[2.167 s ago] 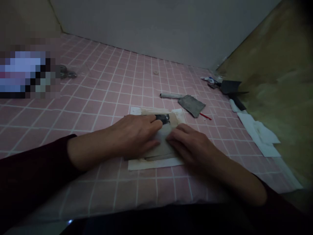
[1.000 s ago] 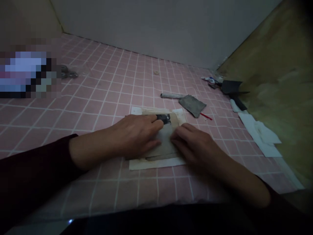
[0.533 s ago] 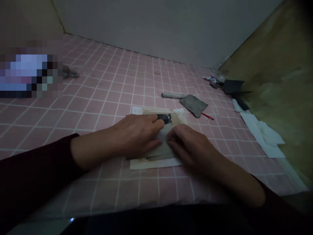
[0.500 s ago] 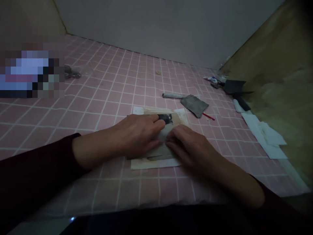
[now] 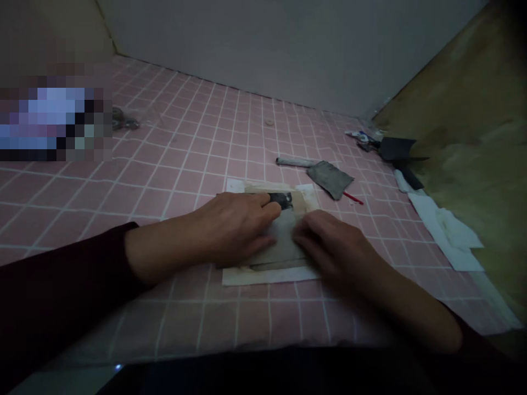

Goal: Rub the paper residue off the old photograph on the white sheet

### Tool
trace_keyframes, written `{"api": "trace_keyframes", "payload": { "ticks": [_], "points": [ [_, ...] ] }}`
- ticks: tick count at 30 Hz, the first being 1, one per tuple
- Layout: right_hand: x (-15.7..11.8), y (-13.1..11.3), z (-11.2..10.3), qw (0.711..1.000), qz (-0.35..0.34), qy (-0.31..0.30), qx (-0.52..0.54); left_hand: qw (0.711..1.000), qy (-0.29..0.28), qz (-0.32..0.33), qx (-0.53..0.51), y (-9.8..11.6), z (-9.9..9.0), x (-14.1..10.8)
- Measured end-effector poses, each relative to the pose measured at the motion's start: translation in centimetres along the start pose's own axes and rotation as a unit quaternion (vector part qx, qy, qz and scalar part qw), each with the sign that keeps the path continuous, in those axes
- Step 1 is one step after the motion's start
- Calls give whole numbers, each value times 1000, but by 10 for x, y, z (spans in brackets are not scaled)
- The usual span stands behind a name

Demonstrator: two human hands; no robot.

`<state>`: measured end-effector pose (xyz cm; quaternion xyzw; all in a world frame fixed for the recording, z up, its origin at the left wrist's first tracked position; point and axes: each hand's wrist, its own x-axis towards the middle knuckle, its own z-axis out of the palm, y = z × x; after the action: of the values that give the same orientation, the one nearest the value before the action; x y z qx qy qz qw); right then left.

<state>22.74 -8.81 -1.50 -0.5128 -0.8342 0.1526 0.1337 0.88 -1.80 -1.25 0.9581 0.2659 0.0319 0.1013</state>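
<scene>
A white sheet (image 5: 272, 276) lies near the front of the pink checked cloth, with a greyish sheet (image 5: 280, 236) on top of it. My left hand (image 5: 245, 225) rests on the left part of the sheets, fingers bent and pressed down beside a black piece (image 5: 280, 200). Over the right side of the greyish sheet is my right hand (image 5: 329, 236), its fingers pinched together and slightly blurred. What it holds, if anything, is hidden. Both hands cover parts of the sheets.
Behind the hands lie a pale tube (image 5: 294, 162), a grey cloth piece (image 5: 330, 179) and a red stick (image 5: 353, 198). Black pieces (image 5: 397, 148) and white paper (image 5: 442, 230) lie by the right wall. A pixelated area covers the far left.
My right hand has moved a little to the right, away from my left hand, baring more of the greyish sheet. My left hand has stayed at nearly the same place on the sheets.
</scene>
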Motion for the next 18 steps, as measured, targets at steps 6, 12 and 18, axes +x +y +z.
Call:
{"api": "trace_keyframes", "payload": {
  "ticks": [6,12,18],
  "points": [
    [0,-1,-3,1000,2,-3,-6,1000,6,-4,3,0,1,-1],
    [1,-2,-1,1000,-8,-19,12,1000,6,2,-2,-1,1,-1],
    [0,3,-5,1000,5,-14,-16,1000,-1,-4,0,0,0,0]
  ]
}}
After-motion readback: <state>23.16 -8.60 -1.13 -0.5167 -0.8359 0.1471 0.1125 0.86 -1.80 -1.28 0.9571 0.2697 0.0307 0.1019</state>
